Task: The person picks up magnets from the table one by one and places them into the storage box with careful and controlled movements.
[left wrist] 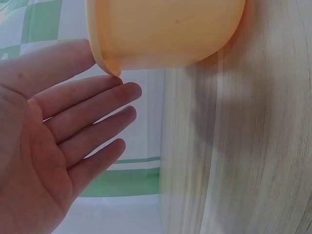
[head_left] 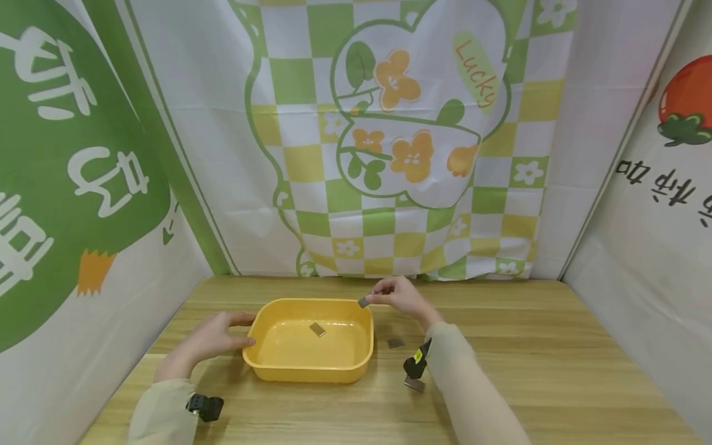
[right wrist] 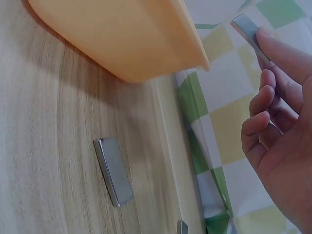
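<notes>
A yellow plastic basin [head_left: 308, 374] stands on the table between my two hands. My left hand [head_left: 214, 337] is at its left side, thumb and index fingertip at the rim; the left wrist view shows its fingers [left wrist: 92, 112] nearly straight. Over the basin's far right corner, my right hand [head_left: 403, 298] pinches a small flat metal block [right wrist: 248, 34] between thumb and fingers. The other fingers of that hand are curled in. Another such block [head_left: 317, 329] lies inside the basin. Two more, a nearer block [head_left: 414, 384] and a farther block [head_left: 395, 343], lie right of it.
The wooden table [head_left: 500, 371] ends at the back against a checkered green and yellow curtain [head_left: 389, 228]. Printed cloth walls close in the left and right sides. A small black camera [head_left: 416, 364] sits on the right wrist, close over the nearer loose block.
</notes>
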Demonstrator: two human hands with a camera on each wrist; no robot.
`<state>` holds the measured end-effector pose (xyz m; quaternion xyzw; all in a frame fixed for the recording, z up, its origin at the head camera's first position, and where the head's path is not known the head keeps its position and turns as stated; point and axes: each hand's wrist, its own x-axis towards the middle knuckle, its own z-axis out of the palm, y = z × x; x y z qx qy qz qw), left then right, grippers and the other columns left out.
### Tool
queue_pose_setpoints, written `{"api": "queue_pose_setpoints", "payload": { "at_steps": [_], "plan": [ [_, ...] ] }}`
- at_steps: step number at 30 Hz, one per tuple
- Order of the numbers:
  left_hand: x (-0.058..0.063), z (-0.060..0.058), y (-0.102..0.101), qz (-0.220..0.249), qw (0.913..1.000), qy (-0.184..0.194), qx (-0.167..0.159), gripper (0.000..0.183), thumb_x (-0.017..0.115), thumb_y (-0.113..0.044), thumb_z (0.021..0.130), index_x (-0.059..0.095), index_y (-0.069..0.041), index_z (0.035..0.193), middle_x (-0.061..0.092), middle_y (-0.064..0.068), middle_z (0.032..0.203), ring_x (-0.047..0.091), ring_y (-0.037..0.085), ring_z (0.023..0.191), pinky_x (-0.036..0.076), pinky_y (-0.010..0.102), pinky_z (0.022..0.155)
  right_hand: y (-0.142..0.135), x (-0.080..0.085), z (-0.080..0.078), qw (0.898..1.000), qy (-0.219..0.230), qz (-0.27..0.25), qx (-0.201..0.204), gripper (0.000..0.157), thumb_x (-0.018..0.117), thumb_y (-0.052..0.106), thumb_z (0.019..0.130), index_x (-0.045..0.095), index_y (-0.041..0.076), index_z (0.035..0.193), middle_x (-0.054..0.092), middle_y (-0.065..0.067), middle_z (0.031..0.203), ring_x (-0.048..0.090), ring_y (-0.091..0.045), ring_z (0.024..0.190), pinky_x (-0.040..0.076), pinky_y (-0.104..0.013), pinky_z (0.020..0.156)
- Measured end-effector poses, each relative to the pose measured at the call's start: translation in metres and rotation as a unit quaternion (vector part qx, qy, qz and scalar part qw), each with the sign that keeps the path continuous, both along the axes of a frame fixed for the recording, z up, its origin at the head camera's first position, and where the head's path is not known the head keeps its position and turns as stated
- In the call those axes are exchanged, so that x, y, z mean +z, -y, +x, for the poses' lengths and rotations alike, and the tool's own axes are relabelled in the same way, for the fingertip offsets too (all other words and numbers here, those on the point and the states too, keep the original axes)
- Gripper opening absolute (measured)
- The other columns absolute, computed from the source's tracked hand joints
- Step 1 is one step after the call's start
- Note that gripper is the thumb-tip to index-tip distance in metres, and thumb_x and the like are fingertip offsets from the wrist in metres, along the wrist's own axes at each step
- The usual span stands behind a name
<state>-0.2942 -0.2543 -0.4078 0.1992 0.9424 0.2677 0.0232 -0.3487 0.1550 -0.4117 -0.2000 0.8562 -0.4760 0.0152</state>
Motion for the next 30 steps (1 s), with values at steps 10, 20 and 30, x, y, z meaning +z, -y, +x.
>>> {"api": "queue_pose_setpoints", "payload": {
  "at_steps": [10,20,30],
  "plan": [
    [0.003,0.002,-0.001,0.005,1.0000,0.001,-0.007,0.056,0.073,-0.032,0.082,0.058,-0.003,0.127,0.061,0.019,0.126,0.053,0.042,0.119,0.043,0.060,0.095,0.018,0.004,-0.004,1.000,0.011,0.005,0.015,0.021,0.072,0.029,0.084,0.072,0.010,0.091,0.062,-0.002,0.086,0.046,-0.013,0.070,0.039,-0.024,0.061],
    [0.004,0.001,-0.001,-0.001,1.0000,-0.003,-0.009,0.056,0.073,-0.033,0.082,0.058,-0.003,0.127,0.061,0.019,0.125,0.053,0.042,0.119,0.042,0.061,0.095,0.037,0.005,-0.008,0.999,0.019,0.000,0.034,0.020,0.072,0.027,0.084,0.072,0.008,0.091,0.063,-0.003,0.088,0.045,-0.012,0.070,0.038,-0.023,0.060],
    [0.003,0.001,0.000,0.001,0.9999,-0.001,-0.010,0.059,0.073,-0.036,0.081,0.058,-0.003,0.128,0.061,0.019,0.126,0.053,0.042,0.119,0.042,0.061,0.096,0.050,0.005,-0.009,0.998,0.030,0.011,0.047,0.019,0.072,0.028,0.084,0.073,0.010,0.090,0.060,0.000,0.074,0.040,-0.010,0.060,0.034,-0.022,0.054]
  ]
}}
